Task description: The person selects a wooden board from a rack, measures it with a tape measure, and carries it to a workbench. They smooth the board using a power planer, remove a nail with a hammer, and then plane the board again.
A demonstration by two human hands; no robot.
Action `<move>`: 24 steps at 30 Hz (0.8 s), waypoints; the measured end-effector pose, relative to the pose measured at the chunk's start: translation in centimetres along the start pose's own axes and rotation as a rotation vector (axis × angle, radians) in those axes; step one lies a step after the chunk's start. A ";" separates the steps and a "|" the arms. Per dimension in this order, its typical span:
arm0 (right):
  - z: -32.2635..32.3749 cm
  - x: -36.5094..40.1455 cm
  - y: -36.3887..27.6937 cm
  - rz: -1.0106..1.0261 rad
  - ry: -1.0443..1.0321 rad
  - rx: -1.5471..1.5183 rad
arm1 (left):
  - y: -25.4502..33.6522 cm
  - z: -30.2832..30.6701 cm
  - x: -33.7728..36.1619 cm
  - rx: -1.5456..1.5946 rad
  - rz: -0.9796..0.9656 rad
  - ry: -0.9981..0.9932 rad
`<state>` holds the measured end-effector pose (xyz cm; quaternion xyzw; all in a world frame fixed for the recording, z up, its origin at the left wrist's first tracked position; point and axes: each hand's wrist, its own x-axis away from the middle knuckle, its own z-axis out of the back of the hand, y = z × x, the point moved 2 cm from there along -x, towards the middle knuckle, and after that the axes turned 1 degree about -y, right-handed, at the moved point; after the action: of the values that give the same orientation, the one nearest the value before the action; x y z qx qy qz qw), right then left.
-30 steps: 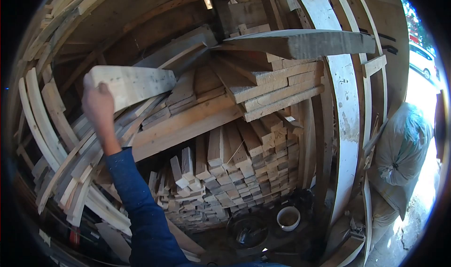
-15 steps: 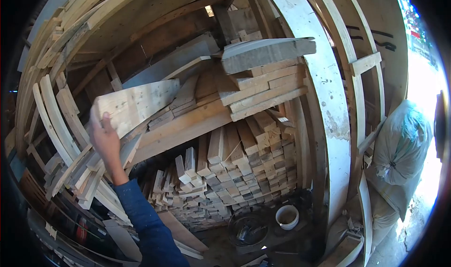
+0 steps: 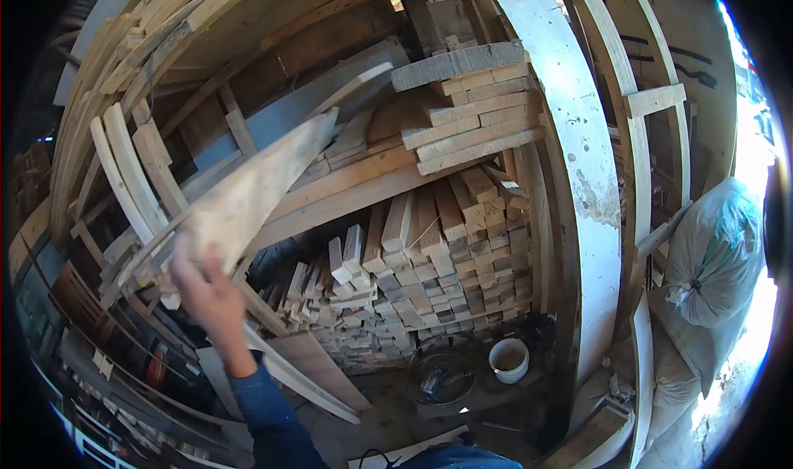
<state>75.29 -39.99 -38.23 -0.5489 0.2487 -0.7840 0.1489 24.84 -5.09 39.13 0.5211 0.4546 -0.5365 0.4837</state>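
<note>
My left hand (image 3: 211,291), below a dark blue sleeve (image 3: 281,423), is closed on the near end of a wide, pale wooden board (image 3: 248,192). The thumb lies on the near face, and motion blurs the fingers. From my hand the board slants up and to the right, its far end close to the planks on the wooden shelf (image 3: 347,184). Beyond it a lighter strip of wood (image 3: 351,87) points toward the stack of planks (image 3: 475,130). My right hand is out of view.
Below the shelf are piled cut timbers (image 3: 438,262). A white bucket (image 3: 508,360) and a dark round basin (image 3: 442,376) stand on the floor. To the right rise a white-faced post (image 3: 570,155) and stuffed sacks (image 3: 714,246). Curved wooden pieces (image 3: 124,172) lean at left.
The board in my left hand has tilted more steeply, its near end lower and its broad face turned. My hand has moved down and slightly right, and the view has shifted.
</note>
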 end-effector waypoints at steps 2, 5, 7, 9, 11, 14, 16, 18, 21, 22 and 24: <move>-0.2 -5.4 0.2 0.318 -0.050 0.296 | 2.5 -0.3 3.8 0.159 -0.005 -0.143; -1.3 -10.5 -6.1 1.249 0.108 0.883 | 7.5 -0.7 7.9 0.102 -0.452 -0.264; -1.2 -5.0 -16.2 0.912 -0.027 0.430 | 9.8 -1.8 11.3 0.110 -0.592 -0.219; -0.9 -0.9 -22.8 0.520 -0.134 0.084 | 10.8 -1.9 12.9 0.113 -0.611 -0.254; -0.8 3.8 -27.6 0.626 -0.139 0.068 | 10.3 -2.8 15.9 0.124 -0.620 -0.275; -1.7 16.3 -35.3 0.634 -0.251 0.029 | 9.8 -3.1 18.9 0.192 -0.608 -0.336; -3.6 19.0 -37.7 0.671 -0.367 -0.004 | 9.8 -2.8 19.8 0.237 -0.593 -0.375; -5.6 22.2 -40.3 0.710 -0.483 -0.046 | 9.2 -3.2 21.3 0.246 -0.605 -0.430; -10.6 26.8 -45.1 0.861 -0.632 -0.217 | 8.1 -2.9 21.8 0.300 -0.608 -0.429; -12.4 27.7 -46.6 0.845 -0.734 -0.317 | 7.7 -2.7 21.6 0.351 -0.593 -0.402; -16.3 28.2 -49.8 0.862 -0.978 -0.493 | 6.5 -2.1 21.3 0.431 -0.577 -0.401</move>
<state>52.05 -9.18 7.08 -0.7091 0.5194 -0.2386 0.4128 31.79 -4.79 17.86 0.3468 0.3560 -0.8239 0.2724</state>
